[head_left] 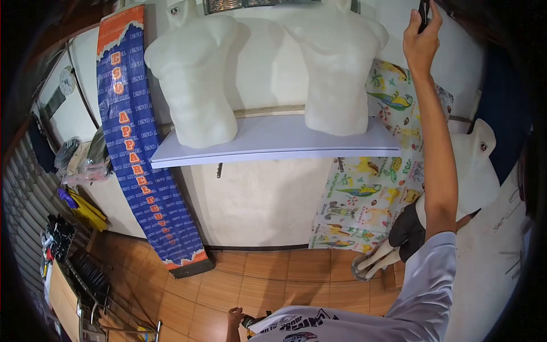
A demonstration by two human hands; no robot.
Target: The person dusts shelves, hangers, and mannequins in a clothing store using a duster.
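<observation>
Down by my white printed shirt, my left hand hangs low over the tan wood floor beside a small dark object — whether those fingers are curled or loose I cannot tell. My right arm stretches straight up, and my right hand has its fingers clamped round a slim black handheld thing, high by the white wall above the white torso mannequin on the pale shelf. It looks light, rigid, a little slick — best gripped mid-body.
</observation>
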